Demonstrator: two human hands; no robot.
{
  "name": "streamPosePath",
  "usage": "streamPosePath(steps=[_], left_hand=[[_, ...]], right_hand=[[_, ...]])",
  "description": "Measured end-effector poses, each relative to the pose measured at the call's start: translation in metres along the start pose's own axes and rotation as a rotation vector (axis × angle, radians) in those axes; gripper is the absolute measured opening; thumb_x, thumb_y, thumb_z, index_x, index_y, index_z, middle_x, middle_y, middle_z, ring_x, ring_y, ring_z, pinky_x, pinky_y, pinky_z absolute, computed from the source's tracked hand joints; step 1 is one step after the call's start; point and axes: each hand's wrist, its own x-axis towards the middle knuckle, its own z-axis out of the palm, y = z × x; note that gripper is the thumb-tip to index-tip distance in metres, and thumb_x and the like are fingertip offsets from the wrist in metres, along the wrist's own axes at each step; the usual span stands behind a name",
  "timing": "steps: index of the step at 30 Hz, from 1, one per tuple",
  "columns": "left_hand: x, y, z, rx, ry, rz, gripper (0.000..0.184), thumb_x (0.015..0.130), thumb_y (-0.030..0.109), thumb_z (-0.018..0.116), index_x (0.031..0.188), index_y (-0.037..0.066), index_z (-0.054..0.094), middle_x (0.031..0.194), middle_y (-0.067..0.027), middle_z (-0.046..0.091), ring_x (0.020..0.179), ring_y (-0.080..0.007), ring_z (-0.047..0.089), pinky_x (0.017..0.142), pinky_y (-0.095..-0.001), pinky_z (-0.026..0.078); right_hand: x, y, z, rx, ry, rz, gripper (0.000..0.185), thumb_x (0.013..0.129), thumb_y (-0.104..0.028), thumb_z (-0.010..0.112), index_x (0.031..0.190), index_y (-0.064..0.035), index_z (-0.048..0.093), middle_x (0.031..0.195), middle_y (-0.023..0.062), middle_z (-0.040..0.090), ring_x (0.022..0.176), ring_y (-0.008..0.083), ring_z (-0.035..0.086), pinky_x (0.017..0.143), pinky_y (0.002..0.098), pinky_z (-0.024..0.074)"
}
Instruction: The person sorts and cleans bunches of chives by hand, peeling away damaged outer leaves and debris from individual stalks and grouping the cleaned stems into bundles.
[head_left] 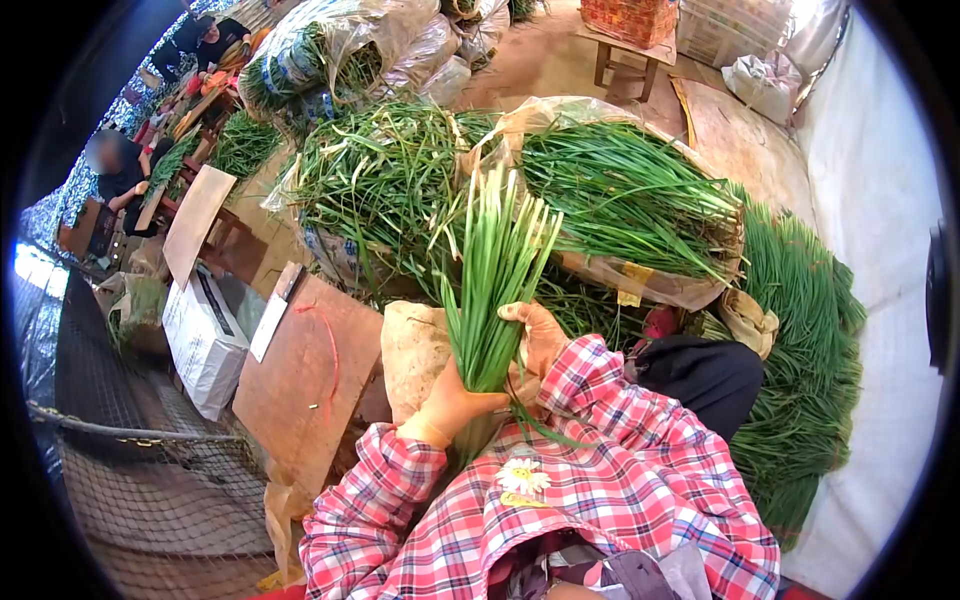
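A bunch of garlic chives (pixel 490 300) stands upright in front of my chest, pale cut ends at the top. My left hand (pixel 450 405), in an orange-tan glove, is wrapped round its lower part. My right hand (pixel 540 335), gloved alike, grips the bunch's right side higher up with curled fingers. A few leaves hang down below the hands over my checked sleeve. Just beyond lie a loose heap of chives (pixel 385 170) and a plastic-lined bundle of chives (pixel 620 185).
To the left, a wooden board (pixel 305 375) bears a red string (pixel 332 345) and what looks like a cleaver (pixel 272 325). A white box (pixel 203 340) stands beyond it. Rows of chives (pixel 800 350) line the right wall. A low stool (pixel 625 60) holds a basket. People sit far left.
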Motion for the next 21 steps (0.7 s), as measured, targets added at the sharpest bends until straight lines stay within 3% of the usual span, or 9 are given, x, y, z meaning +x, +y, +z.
streamPosePath(steps=[3, 7, 10, 11, 12, 15, 16, 19, 21], left_hand=[[-0.005, 0.004, -0.002, -0.317, -0.088, -0.116, 0.039, 0.07, 0.005, 0.07, 0.106, 0.004, 0.056, 0.093, -0.0042, 0.061, 0.084, -0.0157, 0.059, 0.074, -0.0287, 0.048], [-0.009, 0.0, -0.003, -0.426, -0.075, -0.258, 0.04, 0.069, -0.001, 0.067, 0.107, 0.002, 0.056, 0.094, -0.006, 0.062, 0.081, -0.0156, 0.06, 0.072, -0.0277, 0.048], [-0.011, 0.014, -0.009, -0.42, -0.098, -0.258, 0.039, 0.069, -0.003, 0.064, 0.107, 0.002, 0.056, 0.091, -0.0054, 0.062, 0.077, -0.0149, 0.059, 0.068, -0.026, 0.048], [-0.012, 0.011, -0.012, -0.422, -0.098, -0.259, 0.039, 0.069, -0.003, 0.064, 0.107, 0.002, 0.056, 0.091, -0.0054, 0.062, 0.077, -0.0149, 0.059, 0.068, -0.026, 0.048], [-0.013, 0.005, -0.016, -0.36, -0.078, -0.266, 0.038, 0.069, -0.003, 0.064, 0.107, 0.002, 0.056, 0.09, -0.0052, 0.062, 0.076, -0.0146, 0.059, 0.067, -0.0257, 0.048], [-0.014, 0.001, -0.017, -0.338, -0.072, -0.282, 0.037, 0.068, -0.004, 0.064, 0.104, 0.001, 0.058, 0.09, -0.0045, 0.062, 0.077, -0.0146, 0.058, 0.07, -0.0264, 0.047], [-0.012, -0.004, -0.019, -0.271, -0.094, -0.263, 0.04, 0.067, -0.002, 0.065, 0.106, 0.002, 0.057, 0.093, -0.0032, 0.06, 0.082, -0.0141, 0.057, 0.073, -0.0268, 0.046], [-0.012, 0.0, -0.021, -0.116, -0.115, -0.197, 0.041, 0.065, -0.001, 0.066, 0.105, 0.002, 0.056, 0.094, -0.002, 0.059, 0.084, -0.0138, 0.055, 0.076, -0.0272, 0.045], [-0.019, 0.008, -0.027, -0.167, -0.088, -0.227, 0.041, 0.064, -0.002, 0.066, 0.104, 0.002, 0.057, 0.093, -0.0025, 0.06, 0.084, -0.0138, 0.055, 0.075, -0.0269, 0.045]], right_hand=[[-0.005, 0.003, 0.003, 0.263, 0.191, 0.2, 0.045, 0.069, 0.001, 0.059, 0.112, -0.0015, 0.05, 0.101, 0.0109, 0.059, 0.089, 0.0263, 0.061, 0.081, 0.0436, 0.0513], [0.001, -0.008, -0.012, -0.166, 0.002, 0.106, 0.05, 0.069, -0.008, 0.068, 0.115, -0.0029, 0.05, 0.105, 0.0088, 0.059, 0.099, 0.0237, 0.055, 0.094, 0.0418, 0.0409], [-0.001, -0.059, -0.006, -0.328, 0.423, -0.094, 0.095, 0.065, -0.016, 0.077, 0.138, -0.0094, 0.018, 0.128, 0.0154, 0.042, 0.115, 0.0294, 0.042, 0.099, 0.0431, 0.0338], [0.006, -0.067, -0.027, -0.665, 0.497, -0.461, 0.093, 0.074, -0.027, 0.072, 0.14, -0.0078, 0.01, 0.126, 0.017, 0.043, 0.11, 0.024, 0.045, 0.095, 0.039, 0.0389], [0.006, -0.082, -0.034, -0.69, 0.42, -0.712, 0.085, 0.075, -0.025, 0.07, 0.139, -0.0099, 0.017, 0.126, 0.0197, 0.043, 0.109, 0.024, 0.046, 0.09, 0.0349, 0.0434], [-0.005, -0.121, 0.008, -1.67, 0.086, -0.576, 0.07, 0.069, -0.036, 0.071, 0.129, -0.0141, 0.04, 0.124, 0.0114, 0.047, 0.11, 0.0227, 0.048, 0.09, 0.0317, 0.0429], [0.007, -0.115, 0.005, -2.052, -0.035, -0.754, 0.064, 0.07, -0.041, 0.068, 0.124, -0.0157, 0.045, 0.121, 0.0069, 0.049, 0.107, 0.0199, 0.05, 0.085, 0.0315, 0.0449], [0.023, -0.091, 0.015, -2.185, -0.169, -0.265, 0.034, 0.073, -0.038, 0.065, 0.1, -0.017, 0.062, 0.103, 0.0031, 0.06, 0.092, 0.0224, 0.058, 0.079, 0.0368, 0.0451], [0.033, -0.076, 0.004, -2.155, -0.111, -0.366, 0.022, 0.076, -0.031, 0.064, 0.087, -0.0128, 0.066, 0.086, 0.0023, 0.062, 0.084, 0.021, 0.059, 0.077, 0.036, 0.0451]])
